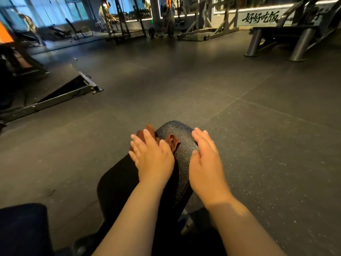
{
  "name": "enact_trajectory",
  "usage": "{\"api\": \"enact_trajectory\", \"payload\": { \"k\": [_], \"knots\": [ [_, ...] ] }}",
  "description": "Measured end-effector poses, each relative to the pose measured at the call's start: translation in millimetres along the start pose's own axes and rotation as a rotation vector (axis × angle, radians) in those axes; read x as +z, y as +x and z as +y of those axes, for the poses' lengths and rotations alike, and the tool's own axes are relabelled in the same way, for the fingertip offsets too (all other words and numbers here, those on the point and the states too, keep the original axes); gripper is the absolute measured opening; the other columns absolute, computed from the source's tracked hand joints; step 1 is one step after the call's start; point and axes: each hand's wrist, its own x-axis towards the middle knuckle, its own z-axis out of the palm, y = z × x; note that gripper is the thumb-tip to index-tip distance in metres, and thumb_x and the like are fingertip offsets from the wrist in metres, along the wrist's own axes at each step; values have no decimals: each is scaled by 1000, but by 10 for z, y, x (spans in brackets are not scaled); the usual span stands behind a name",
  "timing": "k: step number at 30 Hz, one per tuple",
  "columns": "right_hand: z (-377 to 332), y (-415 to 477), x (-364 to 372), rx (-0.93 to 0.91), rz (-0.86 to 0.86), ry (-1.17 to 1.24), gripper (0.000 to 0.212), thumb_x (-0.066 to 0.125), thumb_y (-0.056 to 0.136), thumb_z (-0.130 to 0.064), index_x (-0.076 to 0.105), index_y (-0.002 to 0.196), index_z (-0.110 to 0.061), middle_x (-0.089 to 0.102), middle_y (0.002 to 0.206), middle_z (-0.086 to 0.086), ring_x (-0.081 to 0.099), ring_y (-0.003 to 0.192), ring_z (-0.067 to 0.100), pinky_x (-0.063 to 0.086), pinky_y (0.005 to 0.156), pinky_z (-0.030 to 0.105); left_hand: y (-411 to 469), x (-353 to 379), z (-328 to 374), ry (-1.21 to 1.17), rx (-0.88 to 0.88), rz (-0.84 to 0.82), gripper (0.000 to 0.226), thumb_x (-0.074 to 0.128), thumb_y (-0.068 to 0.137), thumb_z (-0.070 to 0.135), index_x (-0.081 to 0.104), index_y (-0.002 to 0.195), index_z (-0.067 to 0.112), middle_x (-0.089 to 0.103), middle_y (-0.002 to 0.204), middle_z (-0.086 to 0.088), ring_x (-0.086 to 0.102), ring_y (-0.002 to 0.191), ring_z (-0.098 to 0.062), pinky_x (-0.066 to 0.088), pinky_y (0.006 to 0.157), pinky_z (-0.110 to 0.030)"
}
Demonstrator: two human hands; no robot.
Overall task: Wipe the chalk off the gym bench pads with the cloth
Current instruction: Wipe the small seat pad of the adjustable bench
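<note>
A black textured bench pad (174, 132) runs away from me in the lower middle of the head view. A brown cloth (172, 142) lies bunched on its far left part. My left hand (153, 157) lies flat on the cloth with straight fingers, pressing it onto the pad. My right hand (204, 161) rests flat along the pad's right edge, fingers straight, holding nothing. Most of the cloth is hidden under my left hand. I cannot make out chalk marks on the pad.
Dark rubber floor tiles (258, 126) surround the bench. A low metal machine frame (70, 93) sits on the left. Grey steel legs of another machine (300, 45) stand at the far right. Racks and people (168, 17) are at the back wall.
</note>
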Motion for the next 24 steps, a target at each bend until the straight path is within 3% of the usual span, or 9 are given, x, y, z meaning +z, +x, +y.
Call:
{"api": "enact_trajectory", "payload": {
  "k": [2,4,7,9,13,18,20,22,24],
  "knots": [
    [-2,15,-18,23,5,25,53,33,101,3,44,149,-17,34,144,-22,17,141,-11,9,115,5,52,37,201,9,36,2,60,33,104,32,14,159,15,-2,167,-14,-3,154,-28,-4,124,-48],
    [-15,32,-45,43,10,57,52,32,102,1,46,148,-19,38,150,-17,22,143,-6,11,109,0,-60,65,290,-22,309,-58,53,35,105,29,24,157,23,3,168,-2,-3,154,-18,-5,124,-41],
    [-22,31,-85,50,-17,72,50,30,104,-3,47,148,-22,38,154,-13,22,145,-5,14,112,6,-243,10,165,-93,606,-153,49,37,105,30,32,154,36,8,166,16,-3,152,-2,-6,122,-30],
    [-23,17,-100,19,-28,42,51,31,103,0,47,147,-20,39,153,-12,21,146,-3,11,109,1,-92,13,60,-39,563,-128,49,35,105,35,30,153,38,9,166,13,-1,153,-7,-4,124,-36],
    [11,6,-111,27,-12,47,52,31,101,5,48,146,-16,40,152,-8,26,145,1,10,100,-9,180,90,257,35,279,-62,47,33,104,35,35,150,27,11,167,-4,2,154,-24,-3,123,-53],
    [-34,-11,-138,103,23,169,43,32,107,-12,47,147,-20,41,150,-10,37,127,-8,22,90,-10,-255,116,244,-60,559,-94,43,35,104,30,43,147,31,17,165,12,2,153,-6,-5,125,-42],
    [-23,-28,-131,108,-20,176,44,31,107,-16,44,148,-25,36,153,-14,34,134,-6,22,97,-4,-367,60,112,-67,637,-136,44,34,106,32,38,150,34,14,165,18,-2,151,0,-7,124,-37],
    [-19,-32,-115,111,-29,184,45,30,107,-15,42,149,-26,33,155,-14,31,138,-6,20,101,-2,-301,1,39,-6,675,-181,46,35,106,36,33,152,36,10,165,19,-6,151,0,-7,124,-37],
    [-16,-10,-112,105,2,175,46,31,106,-10,43,149,-21,35,155,-10,33,136,-5,18,98,-8,-101,1,81,45,606,-161,46,35,105,39,33,151,36,10,166,12,-4,154,-10,-5,124,-45]
  ]
}}
